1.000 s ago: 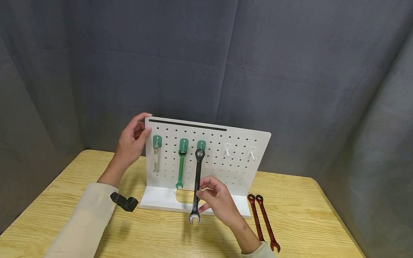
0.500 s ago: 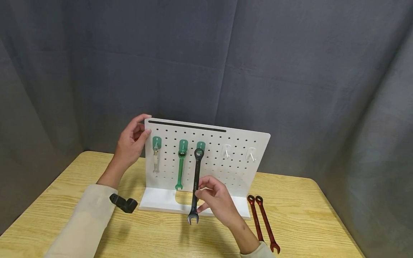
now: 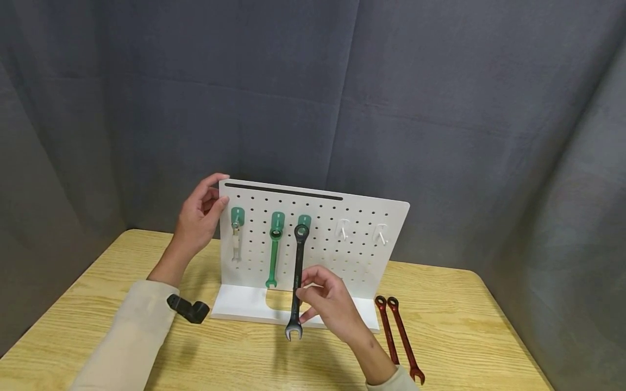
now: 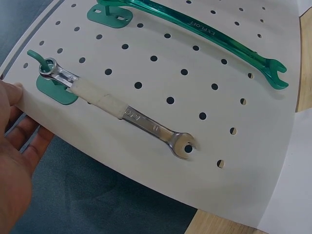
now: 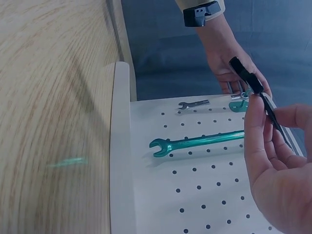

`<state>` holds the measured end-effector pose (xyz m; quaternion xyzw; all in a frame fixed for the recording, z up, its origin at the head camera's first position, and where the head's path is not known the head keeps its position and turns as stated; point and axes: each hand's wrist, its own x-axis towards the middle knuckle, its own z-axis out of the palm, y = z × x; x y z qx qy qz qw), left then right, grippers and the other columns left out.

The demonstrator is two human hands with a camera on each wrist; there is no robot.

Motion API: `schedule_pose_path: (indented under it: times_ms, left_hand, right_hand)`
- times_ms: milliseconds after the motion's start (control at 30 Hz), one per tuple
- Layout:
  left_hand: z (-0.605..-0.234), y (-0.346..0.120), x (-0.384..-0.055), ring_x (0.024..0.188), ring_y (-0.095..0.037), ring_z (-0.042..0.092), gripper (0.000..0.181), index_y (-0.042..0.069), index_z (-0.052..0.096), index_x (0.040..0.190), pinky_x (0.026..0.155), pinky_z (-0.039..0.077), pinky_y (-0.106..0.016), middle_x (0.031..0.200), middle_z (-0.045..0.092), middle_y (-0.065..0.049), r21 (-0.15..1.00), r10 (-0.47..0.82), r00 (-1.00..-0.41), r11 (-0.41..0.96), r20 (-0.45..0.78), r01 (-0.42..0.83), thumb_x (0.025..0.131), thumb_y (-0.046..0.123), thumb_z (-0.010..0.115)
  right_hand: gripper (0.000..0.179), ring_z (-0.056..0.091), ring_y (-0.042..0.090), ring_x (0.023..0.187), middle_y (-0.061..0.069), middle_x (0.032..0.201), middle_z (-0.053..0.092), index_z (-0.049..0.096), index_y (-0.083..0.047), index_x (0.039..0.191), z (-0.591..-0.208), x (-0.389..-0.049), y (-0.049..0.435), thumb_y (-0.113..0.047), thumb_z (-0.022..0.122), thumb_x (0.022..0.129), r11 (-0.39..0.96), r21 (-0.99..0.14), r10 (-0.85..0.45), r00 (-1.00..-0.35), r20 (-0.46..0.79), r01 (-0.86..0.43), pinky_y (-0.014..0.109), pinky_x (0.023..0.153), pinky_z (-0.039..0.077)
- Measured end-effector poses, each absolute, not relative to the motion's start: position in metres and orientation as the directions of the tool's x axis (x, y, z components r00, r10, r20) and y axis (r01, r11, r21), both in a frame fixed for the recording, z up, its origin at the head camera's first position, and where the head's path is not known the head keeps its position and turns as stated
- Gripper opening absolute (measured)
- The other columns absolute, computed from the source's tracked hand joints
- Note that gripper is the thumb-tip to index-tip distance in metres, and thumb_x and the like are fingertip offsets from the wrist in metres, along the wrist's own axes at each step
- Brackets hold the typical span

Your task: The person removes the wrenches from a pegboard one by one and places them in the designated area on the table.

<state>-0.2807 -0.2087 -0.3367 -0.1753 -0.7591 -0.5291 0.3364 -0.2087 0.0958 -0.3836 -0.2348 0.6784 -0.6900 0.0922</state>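
Note:
A white pegboard [image 3: 254, 252] stands on the table. My left hand [image 3: 195, 220] grips its upper left edge, thumb at the front and fingers behind. My right hand [image 3: 332, 304] pinches a black combination wrench [image 3: 298, 263] by its lower shaft, with the open end down. The wrench's ring end lies in front of the third green hook [image 3: 304, 220]; whether the hook passes through it I cannot tell. A silver wrench [image 4: 153, 129] with a pale wrap hangs by its ring on the leftmost hook [image 4: 58, 90]. Beside it hangs a green wrench [image 4: 195, 27].
Two white hooks [image 3: 344, 231] on the board's right side bear nothing. A pair of red wrenches, one inner [image 3: 387, 328] and one outer [image 3: 405, 342], lies on the wooden table [image 3: 455, 315] to the right. Grey curtain [image 3: 440, 136] surrounds the table.
The black wrench's ring end has risen very slightly against the third hook. Both hands keep their hold, and the pegboard shifts only a little in the view.

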Motion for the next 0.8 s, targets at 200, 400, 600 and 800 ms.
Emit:
schedule_pose_path:
  times_ms: [200,400,600,800]
  left_hand:
    - [-0.337,-0.210,-0.281,0.079,-0.018,0.049,0.046,0.010,0.053,0.147,0.069,0.040,-0.023,0.099,0.057,-0.016,0.691,-0.094,-0.717,0.380,0.691,0.615,0.103,-0.002,0.060]
    - [-0.331,-0.206,-0.274,0.077,-0.017,0.048,0.044,0.006,0.053,0.145,0.068,0.038,-0.023,0.097,0.055,-0.018,0.687,-0.089,-0.711,0.366,0.697,0.628,0.103,-0.004,0.058]
    - [-0.319,-0.200,-0.260,0.078,-0.015,0.049,0.043,0.003,0.052,0.144,0.069,0.039,-0.023,0.097,0.056,-0.020,0.686,-0.081,-0.709,0.352,0.701,0.637,0.103,-0.005,0.057]
    - [-0.314,-0.198,-0.255,0.078,-0.016,0.049,0.042,0.001,0.052,0.143,0.069,0.040,-0.022,0.096,0.055,-0.020,0.685,-0.073,-0.711,0.356,0.699,0.636,0.102,-0.006,0.057]
  right_hand:
    - [0.019,0.063,0.020,0.082,0.014,0.103,0.059,0.060,0.003,0.115,-0.381,-0.206,0.096,-0.001,0.059,0.095,-0.053,-0.981,-0.450,-0.873,0.189,-0.186,0.043,0.060,0.060]
    - [0.018,0.063,0.022,0.083,0.014,0.102,0.059,0.061,0.002,0.113,-0.379,-0.203,0.098,0.000,0.059,0.095,-0.037,-0.981,-0.449,-0.874,0.187,-0.191,0.046,0.061,0.060]
    - [0.019,0.063,0.022,0.083,0.015,0.101,0.061,0.062,0.003,0.113,-0.378,-0.200,0.101,0.001,0.059,0.094,-0.017,-0.981,-0.447,-0.877,0.179,-0.192,0.047,0.062,0.060]
    - [0.018,0.064,0.022,0.083,0.015,0.100,0.062,0.061,0.003,0.111,-0.379,-0.196,0.108,0.002,0.061,0.093,0.027,-0.982,-0.452,-0.878,0.156,-0.189,0.047,0.062,0.060]
